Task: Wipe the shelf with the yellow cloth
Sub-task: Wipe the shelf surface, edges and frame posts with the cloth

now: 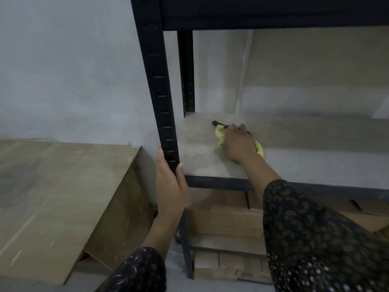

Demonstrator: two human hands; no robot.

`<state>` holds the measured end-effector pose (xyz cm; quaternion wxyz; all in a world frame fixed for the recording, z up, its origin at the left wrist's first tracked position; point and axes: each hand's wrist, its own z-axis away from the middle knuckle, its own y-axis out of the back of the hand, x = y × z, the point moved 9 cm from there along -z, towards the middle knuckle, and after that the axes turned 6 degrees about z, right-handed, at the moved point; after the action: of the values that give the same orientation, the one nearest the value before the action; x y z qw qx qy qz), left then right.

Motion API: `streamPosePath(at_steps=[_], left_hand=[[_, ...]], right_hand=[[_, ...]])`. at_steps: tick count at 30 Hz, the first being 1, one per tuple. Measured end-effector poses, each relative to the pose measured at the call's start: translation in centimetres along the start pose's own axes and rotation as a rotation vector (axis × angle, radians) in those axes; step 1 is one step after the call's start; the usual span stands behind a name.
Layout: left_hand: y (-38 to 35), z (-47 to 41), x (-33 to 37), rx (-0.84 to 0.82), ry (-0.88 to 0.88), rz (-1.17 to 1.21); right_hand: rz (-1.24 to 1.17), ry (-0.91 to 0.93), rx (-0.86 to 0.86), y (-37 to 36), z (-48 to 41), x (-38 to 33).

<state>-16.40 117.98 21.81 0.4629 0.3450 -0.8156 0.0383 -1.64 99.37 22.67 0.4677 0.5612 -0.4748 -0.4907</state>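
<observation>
One yellow cloth [219,132] bunched on the grey shelf [200,159] near its left end, right hand [239,144], grip closed over it, left hand [171,182], grip wrapped round one black front post [159,81]

Everything is dim and flat in a cool grey light; the front of the shelf [305,165] is paler, while a broad soft shadow lies along its back, under the level above. My right hand [239,144] and the yellow cloth [260,150] it holds on the shelf are smeared by motion blur, whereas my left hand [170,186], gripping the post [160,91] at the shelf's left front, looks sharper. The wide lens makes that post lean, and the boxes [223,220] below the shelf are murky and soft.
</observation>
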Motion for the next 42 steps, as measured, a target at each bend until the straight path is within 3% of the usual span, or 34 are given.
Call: streamPosePath(at_steps=[9,16,19,22,24,26,28,31,34,42], left_hand=[[0.2,-0.1,0.1,-0.034,-0.018,-0.018],[0.3,0.0,0.1,-0.050,-0.025,-0.042],[0.4,0.0,0.0,-0.040,-0.022,-0.034],[0.5,-0.1,0.5,-0.022,-0.017,0.001],[0.7,-0.5,1.1,-0.003,-0.034,0.016],[0.9,-1.5,2.2,0.041,-0.080,0.039],[1.0,-2.8,3.2,0.088,-0.114,0.062],[0.3,-4.0,3.6,0.124,-0.137,0.044],[-0.3,-4.0,3.1,0.168,-0.148,0.000],[-0.7,-4.3,0.8,0.206,-0.106,-0.035]], right_hand=[[-0.177,0.565,-0.028,-0.4,3.2,-9.8],[-0.233,0.707,-0.080,0.1,7.7,-9.1],[-0.294,0.717,-0.201,0.0,9.2,-8.0],[-0.598,0.561,-0.379,1.0,9.6,-4.9],[-0.778,0.358,-0.297,2.2,7.8,-1.6],[-0.676,0.189,-0.051,3.5,5.0,2.1],[-0.395,-0.007,0.099,4.1,3.1,5.1],[-0.216,-0.257,0.012,2.0,1.9,7.5],[-0.056,-0.276,0.019,0.5,-0.4,6.9],[0.006,-0.225,0.053,-0.2,-7.7,4.3]])
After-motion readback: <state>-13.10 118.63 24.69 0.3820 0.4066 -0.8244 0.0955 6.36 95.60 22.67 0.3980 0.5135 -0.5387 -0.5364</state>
